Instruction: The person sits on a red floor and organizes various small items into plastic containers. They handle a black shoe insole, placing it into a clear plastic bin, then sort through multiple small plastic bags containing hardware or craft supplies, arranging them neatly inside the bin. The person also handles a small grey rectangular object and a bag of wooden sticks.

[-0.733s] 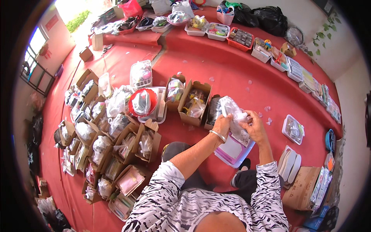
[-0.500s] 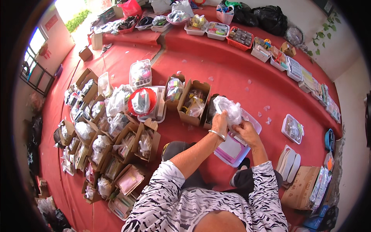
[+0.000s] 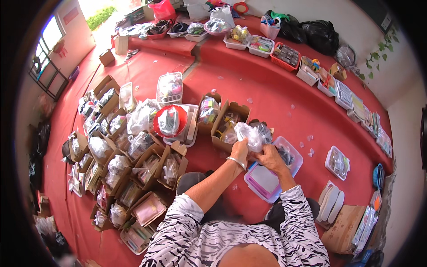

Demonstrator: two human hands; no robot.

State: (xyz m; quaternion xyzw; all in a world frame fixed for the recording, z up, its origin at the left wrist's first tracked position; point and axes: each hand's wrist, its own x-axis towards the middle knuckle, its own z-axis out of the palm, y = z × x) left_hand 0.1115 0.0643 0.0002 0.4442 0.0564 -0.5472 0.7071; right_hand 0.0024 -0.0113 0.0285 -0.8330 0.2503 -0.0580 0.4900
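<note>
I sit on a red floor mat [image 3: 275, 102]. Both hands grip a crumpled clear plastic bag [image 3: 250, 135] with small dark items inside. My left hand [image 3: 240, 150], with a metal bangle on the wrist, grips its lower left. My right hand [image 3: 269, 156] clutches it from the right. Just beneath and to the right lies a clear plastic box with a pink lid [image 3: 266, 180]. An open cardboard box [image 3: 227, 126] stands just left of the bag.
Several cardboard boxes with bagged goods [image 3: 120, 164] crowd the mat at my left. A red-rimmed bowl [image 3: 170, 121] sits among them. Trays and baskets [image 3: 284, 54] line the raised step at the back. A small clear box [image 3: 337, 162] and a cardboard carton [image 3: 344, 229] lie at right.
Both hands have come down and a little left with the bag, from above the pink-lidded box toward its near left edge. The bag looks more bunched up.
</note>
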